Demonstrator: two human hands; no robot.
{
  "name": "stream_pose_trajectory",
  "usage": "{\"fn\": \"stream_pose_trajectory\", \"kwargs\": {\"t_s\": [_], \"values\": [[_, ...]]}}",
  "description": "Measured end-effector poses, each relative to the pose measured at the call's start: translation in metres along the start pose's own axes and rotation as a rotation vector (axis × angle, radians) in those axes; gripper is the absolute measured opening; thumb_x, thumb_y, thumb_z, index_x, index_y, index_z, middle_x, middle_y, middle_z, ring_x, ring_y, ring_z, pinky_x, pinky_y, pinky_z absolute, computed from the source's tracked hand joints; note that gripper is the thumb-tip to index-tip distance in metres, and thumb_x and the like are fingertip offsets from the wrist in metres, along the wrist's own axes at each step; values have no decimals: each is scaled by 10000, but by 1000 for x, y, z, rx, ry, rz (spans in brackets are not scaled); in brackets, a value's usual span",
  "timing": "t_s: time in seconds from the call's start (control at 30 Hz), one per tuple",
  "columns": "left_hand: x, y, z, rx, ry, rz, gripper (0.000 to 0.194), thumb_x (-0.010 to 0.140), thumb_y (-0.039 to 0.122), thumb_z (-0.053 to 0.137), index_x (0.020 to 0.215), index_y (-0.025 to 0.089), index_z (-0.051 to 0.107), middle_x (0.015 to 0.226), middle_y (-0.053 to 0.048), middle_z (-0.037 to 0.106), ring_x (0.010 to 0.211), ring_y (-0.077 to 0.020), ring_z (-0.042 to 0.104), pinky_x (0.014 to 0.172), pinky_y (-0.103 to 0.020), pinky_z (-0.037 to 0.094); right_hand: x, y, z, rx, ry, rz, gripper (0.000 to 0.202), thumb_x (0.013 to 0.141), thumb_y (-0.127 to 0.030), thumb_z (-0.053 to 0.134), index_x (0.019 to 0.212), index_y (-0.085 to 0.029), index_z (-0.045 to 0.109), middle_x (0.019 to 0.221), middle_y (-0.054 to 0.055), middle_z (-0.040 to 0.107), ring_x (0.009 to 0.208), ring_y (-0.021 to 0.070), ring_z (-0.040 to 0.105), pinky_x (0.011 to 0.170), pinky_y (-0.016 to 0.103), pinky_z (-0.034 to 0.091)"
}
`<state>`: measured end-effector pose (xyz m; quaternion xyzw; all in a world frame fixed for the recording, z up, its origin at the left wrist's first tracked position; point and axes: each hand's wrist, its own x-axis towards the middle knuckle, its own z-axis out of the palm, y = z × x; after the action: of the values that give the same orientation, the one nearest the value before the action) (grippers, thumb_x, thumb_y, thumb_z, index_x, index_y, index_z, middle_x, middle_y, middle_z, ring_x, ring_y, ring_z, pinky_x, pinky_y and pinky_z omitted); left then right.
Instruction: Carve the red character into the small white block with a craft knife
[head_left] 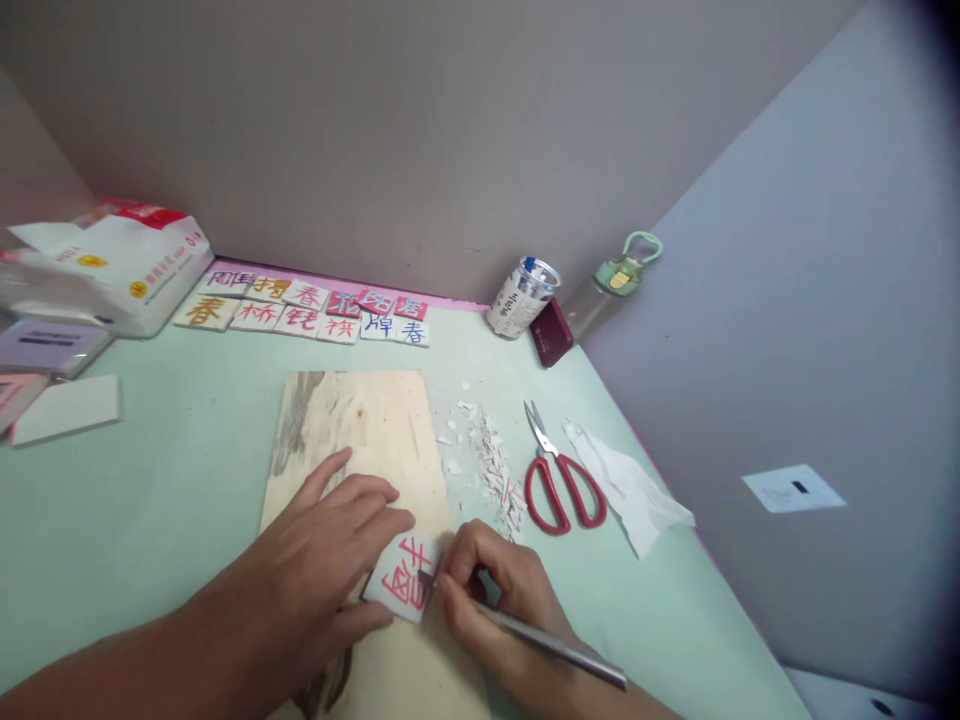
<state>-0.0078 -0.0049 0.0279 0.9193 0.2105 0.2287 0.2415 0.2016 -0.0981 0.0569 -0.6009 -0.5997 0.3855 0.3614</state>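
A small white tile (403, 590) with a red character on it lies askew on a wooden board (390, 430). My left hand (330, 550) steadies it, with the thumb at its near edge and the forefinger at its far left edge; the other fingers are spread over the board. My right hand (502, 600) is closed like a pen grip round a slim metal craft knife (562, 648), whose dark blade end meets the tile's right side. Pale shavings (491, 465) lie in a heap beside the board.
Red-handled scissors (559, 480) and a crumpled tissue (634, 485) lie on the right. A can (523, 298), a dark red box (552, 333) and a bottle (604, 290) stand behind. Lettered tiles (259, 316) line the back; a tissue pack (127, 265) sits left.
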Motion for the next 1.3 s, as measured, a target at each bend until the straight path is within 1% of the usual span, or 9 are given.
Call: {"fn": "stream_pose_trajectory", "kwargs": {"t_s": [0.1, 0.17, 0.33, 0.47, 0.63, 0.8, 0.87, 1.03, 1.3], "values": [[4, 5, 1, 18, 32, -49, 506, 616, 95, 886, 1001, 245, 593, 995, 23, 615, 1019, -236, 592, 1240, -518, 140, 0, 0, 2, 14, 15, -3, 182, 850, -222, 548, 705, -228, 439, 635, -42, 497, 558, 102, 410, 520, 234, 315], [7, 8, 5, 49, 71, -73, 475, 575, 128, 897, 930, 225, 597, 991, -4, 592, 1028, -267, 573, 1219, -571, 190, 0, 1, 4, 24, 28, -5, 186, 857, -219, 544, 709, -229, 431, 635, -43, 492, 554, 102, 404, 516, 233, 313], [10, 13, 13, 98, 106, -71, 493, 554, 294, 972, 860, 218, 592, 916, -7, 592, 939, -275, 586, 1193, -630, 236, 0, 4, 8, 36, 78, 9, 203, 869, -226, 549, 703, -229, 432, 624, -46, 469, 547, 103, 394, 504, 231, 305], [10, 15, 10, 85, 115, -70, 591, 516, 402, 1021, 889, 211, 605, 906, 0, 611, 908, -273, 605, 1186, -624, 243, 1, 4, 9, 50, 93, 16, 215, 862, -227, 558, 696, -231, 422, 624, -42, 480, 549, 104, 397, 503, 230, 314], [9, 16, 4, 42, 86, -26, 692, 470, 285, 1051, 988, 206, 599, 944, 9, 641, 917, -268, 634, 1153, -578, 254, 1, 3, 10, 79, 107, 29, 244, 864, -244, 578, 681, -230, 417, 599, -50, 470, 532, 96, 389, 488, 215, 320], [7, 13, 7, -14, 98, -37, 603, 597, 198, 977, 1054, 250, 587, 996, 45, 663, 1007, -239, 629, 1214, -462, 170, 0, 5, 10, 27, 137, 9, 255, 881, -222, 573, 685, -230, 410, 595, -57, 470, 531, 93, 414, 498, 203, 356], [8, 12, 5, -29, 71, -43, 522, 654, 211, 941, 1032, 258, 585, 996, 50, 673, 1005, -233, 633, 1217, -446, 161, 0, 9, 12, -88, 157, -102, 239, 903, -179, 553, 713, -232, 418, 623, -43, 513, 538, 99, 456, 500, 206, 376], [10, 12, 2, 13, 39, -29, 302, 789, 202, 812, 1004, 258, 606, 972, 41, 685, 969, -226, 645, 1209, -472, 183, 0, 20, 16, -546, 197, -729, 212, 925, -51, 478, 844, -246, 459, 667, -5, 581, 560, 158, 491, 522, 273, 400], [8, 6, 3, 82, 21, 21, 238, 924, 109, 565, 1053, 289, 652, 926, 39, 641, 963, -201, 610, 1239, -537, 148, 3, 17, 11, -601, 174, -776, 236, 931, -21, 445, 863, -247, 444, 670, -9, 548, 546, 164, 441, 502, 294, 361]]}}
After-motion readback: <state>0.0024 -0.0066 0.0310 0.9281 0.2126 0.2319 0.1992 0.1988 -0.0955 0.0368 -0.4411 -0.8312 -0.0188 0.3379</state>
